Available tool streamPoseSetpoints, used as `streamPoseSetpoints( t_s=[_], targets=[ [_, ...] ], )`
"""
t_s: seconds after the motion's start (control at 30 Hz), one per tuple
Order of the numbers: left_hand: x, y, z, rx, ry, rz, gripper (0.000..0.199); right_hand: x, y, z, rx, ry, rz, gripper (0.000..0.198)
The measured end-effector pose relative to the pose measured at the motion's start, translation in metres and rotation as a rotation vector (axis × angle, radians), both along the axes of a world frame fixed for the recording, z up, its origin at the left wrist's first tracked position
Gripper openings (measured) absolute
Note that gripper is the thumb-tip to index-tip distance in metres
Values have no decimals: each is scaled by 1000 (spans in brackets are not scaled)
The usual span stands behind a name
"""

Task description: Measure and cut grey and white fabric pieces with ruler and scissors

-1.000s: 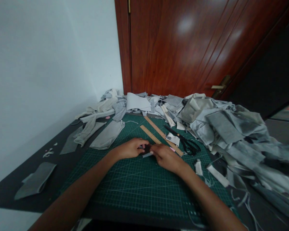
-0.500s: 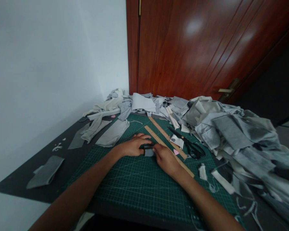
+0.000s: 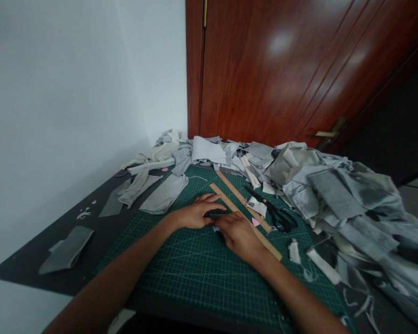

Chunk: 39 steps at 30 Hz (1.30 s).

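Observation:
Over the middle of the green cutting mat [image 3: 195,278], both of my hands meet at a small piece of grey cloth [image 3: 216,228] with a dark strip [image 3: 216,215] along its far side. My left hand [image 3: 198,213] has its upper fingers stretched toward the right, while its thumb side closes on the left end of the piece. From the right, my right hand [image 3: 238,234] curls its fingers over the piece and covers most of it. What exactly the dark strip is stays unclear.
Just right of my hands lie two wooden rulers [image 3: 244,220], black scissors [image 3: 280,217] and a pink chip [image 3: 255,222]. A large heap of grey cloth [image 3: 334,190] fills the right and back. Cloth pieces [image 3: 165,194] and a folded one [image 3: 68,250] lie left.
My right hand has turned and slid left over the cloth, hiding most of it. The left hand's fingers reach farther right. The view has shifted slightly.

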State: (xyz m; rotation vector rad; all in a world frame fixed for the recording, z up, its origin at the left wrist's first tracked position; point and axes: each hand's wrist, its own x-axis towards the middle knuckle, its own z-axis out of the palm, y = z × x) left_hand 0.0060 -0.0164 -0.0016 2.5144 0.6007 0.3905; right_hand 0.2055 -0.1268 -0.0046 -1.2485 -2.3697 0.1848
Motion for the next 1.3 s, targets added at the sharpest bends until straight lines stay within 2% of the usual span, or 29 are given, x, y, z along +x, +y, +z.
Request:
streamPoseSetpoints(
  t_s=[0.03, 0.07, 0.13, 0.2, 0.27, 0.4, 0.47, 0.7, 1.03, 1.2, 1.3],
  targets=[
    [2, 1, -1, -79, -52, -39, 28, 1, 3, -2, -23, 123, -50, 22],
    [4, 1, -1, -190, -108, -68, 25, 3, 6, -4, -47, 267, -104, 20],
    [11, -1, -2, -463, -237, -69, 54, 8, 12, -5, -102, 571, -201, 19],
    [18, -6, -3, -679, -394, 10, 74, 12, 18, -3, -190, 834, -253, 26],
    [25, -14, -3, -767, -522, 90, 68, 14, 20, -1, -304, 1042, -267, 32],
    [36, -28, 0, -804, -706, 310, 47, 11, 19, 2, -454, 1305, -269, 33],
    [39, -32, 2, -801, -767, 358, 44, 8, 17, 3, -474, 1359, -272, 32],
    [42, -33, 5, -815, -843, 390, 42, 5, 16, 5, -494, 1388, -265, 34],
    [43, -40, 12, -1078, -908, 427, 51, 5, 16, 5, -467, 1360, -276, 32],
    [45, -40, 12, -1115, -936, 466, 57, 5, 16, 5, -479, 1380, -285, 33],
    [44, -40, 13, -1115, -867, 436, 56, 6, 17, 4, -475, 1394, -290, 34]
  ],
)
